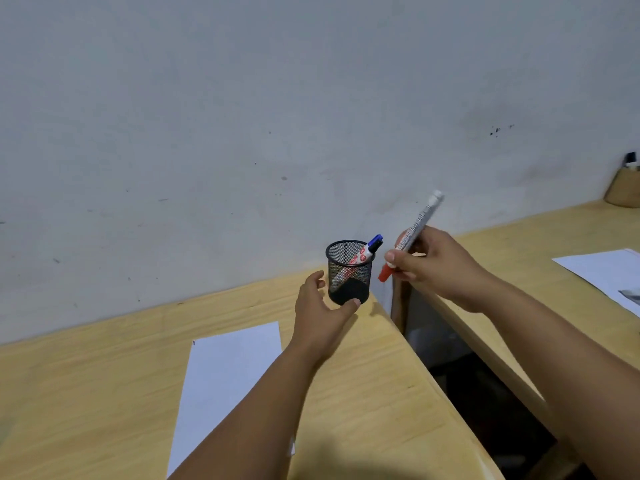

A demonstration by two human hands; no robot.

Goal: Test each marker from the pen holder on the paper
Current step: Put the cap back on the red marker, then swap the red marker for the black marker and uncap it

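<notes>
The right hand (pixel 437 268) pinches a red-capped marker (pixel 411 236) between thumb and fingers, holding it in the air at a tilt, red cap down and white end up and away from the person. Just left of this hand stands a black mesh pen holder (pixel 349 271) on the wooden table (pixel 86 393); a blue-capped marker (pixel 367 252) leans inside it, its cap projecting above the rim toward the right hand. The left hand (pixel 320 315) is spread open around the base of the holder, thumb tip touching its lower front; whether the other fingers touch it cannot be told. A white sheet of paper (pixel 228 375) lies flat on the table beneath and left of the left forearm.
</notes>
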